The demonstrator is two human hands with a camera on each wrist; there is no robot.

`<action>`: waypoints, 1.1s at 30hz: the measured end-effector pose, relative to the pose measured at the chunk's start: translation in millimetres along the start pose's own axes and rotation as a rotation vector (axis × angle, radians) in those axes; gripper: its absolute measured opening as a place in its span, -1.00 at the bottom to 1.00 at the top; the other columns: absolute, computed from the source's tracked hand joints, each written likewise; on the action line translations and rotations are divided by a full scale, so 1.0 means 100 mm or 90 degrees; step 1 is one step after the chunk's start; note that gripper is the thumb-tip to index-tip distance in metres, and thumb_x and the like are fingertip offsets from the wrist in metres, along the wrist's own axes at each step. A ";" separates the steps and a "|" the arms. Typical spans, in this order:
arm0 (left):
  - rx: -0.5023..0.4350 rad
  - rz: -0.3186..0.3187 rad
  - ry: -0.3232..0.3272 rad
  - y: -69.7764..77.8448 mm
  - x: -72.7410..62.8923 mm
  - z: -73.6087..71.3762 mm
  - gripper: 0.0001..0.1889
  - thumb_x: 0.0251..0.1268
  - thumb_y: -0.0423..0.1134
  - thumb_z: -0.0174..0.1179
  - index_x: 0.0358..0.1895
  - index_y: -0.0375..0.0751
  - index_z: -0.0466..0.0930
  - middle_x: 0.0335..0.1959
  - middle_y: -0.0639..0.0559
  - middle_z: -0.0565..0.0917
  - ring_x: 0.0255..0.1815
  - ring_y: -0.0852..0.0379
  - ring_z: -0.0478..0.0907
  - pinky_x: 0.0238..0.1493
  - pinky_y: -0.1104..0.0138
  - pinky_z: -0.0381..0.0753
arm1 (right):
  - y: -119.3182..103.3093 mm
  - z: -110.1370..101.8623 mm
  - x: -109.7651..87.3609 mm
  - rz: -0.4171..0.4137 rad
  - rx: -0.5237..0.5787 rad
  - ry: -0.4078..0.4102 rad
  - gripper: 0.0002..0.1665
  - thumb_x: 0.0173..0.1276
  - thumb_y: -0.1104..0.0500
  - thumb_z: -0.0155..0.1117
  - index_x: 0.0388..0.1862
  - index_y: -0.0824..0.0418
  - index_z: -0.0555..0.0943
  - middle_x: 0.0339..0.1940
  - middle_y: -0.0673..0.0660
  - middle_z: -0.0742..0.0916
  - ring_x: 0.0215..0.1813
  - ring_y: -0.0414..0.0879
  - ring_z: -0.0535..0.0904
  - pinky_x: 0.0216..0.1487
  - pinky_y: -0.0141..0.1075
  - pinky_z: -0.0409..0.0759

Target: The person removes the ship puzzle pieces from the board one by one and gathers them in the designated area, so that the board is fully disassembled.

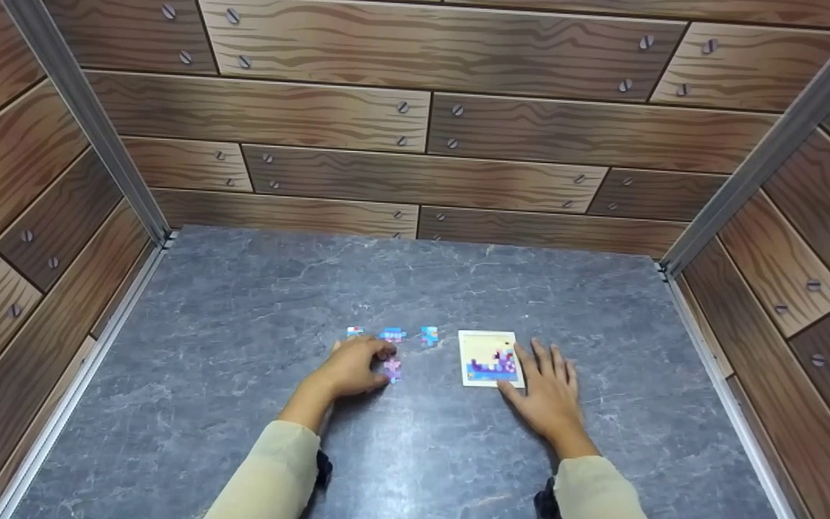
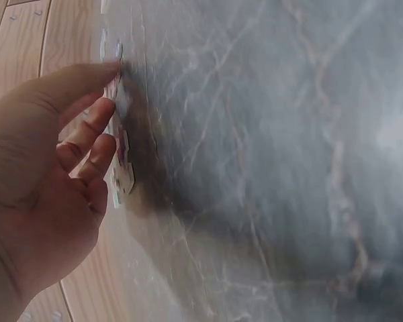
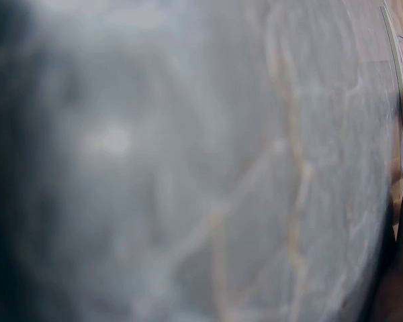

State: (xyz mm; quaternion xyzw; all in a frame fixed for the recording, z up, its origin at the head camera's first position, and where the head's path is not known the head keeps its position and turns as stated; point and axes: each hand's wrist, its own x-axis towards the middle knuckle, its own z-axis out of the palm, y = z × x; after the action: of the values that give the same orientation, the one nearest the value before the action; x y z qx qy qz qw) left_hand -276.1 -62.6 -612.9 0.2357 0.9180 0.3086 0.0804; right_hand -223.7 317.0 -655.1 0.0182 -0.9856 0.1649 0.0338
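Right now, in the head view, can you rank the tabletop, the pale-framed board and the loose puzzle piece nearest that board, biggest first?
1. Tabletop, by far
2. Pale-framed board
3. Loose puzzle piece, clearly smallest

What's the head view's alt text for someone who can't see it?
A person's left grip curls at a purple puzzle piece, with bluish pieces beyond it. The right grip touches a pale-bordered puzzle board on a grey marbled table.

Small booth-like workspace (image 1: 415, 76), plank-patterned walls (image 1: 328, 169) on three sides, metal corner posts (image 1: 89, 119), grey marble-look surface (image 1: 271, 288)
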 end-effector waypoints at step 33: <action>-0.016 0.006 0.008 -0.03 0.07 0.02 -0.65 0.20 -0.13 0.62 0.03 -0.08 0.82 -0.09 0.02 0.80 0.03 -0.01 0.70 0.07 0.08 0.39 | 0.01 0.01 0.00 0.000 0.007 0.008 0.06 0.45 -0.49 0.25 0.74 -0.01 0.30 0.80 0.26 0.26 0.81 0.44 0.00 0.74 0.46 -0.15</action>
State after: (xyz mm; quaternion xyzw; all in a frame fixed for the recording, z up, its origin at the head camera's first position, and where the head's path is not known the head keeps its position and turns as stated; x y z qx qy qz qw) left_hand -282.2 -60.0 -616.4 0.2375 0.9134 0.3217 0.0759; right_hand -223.3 317.5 -656.2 0.0172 -0.9844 0.1705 0.0395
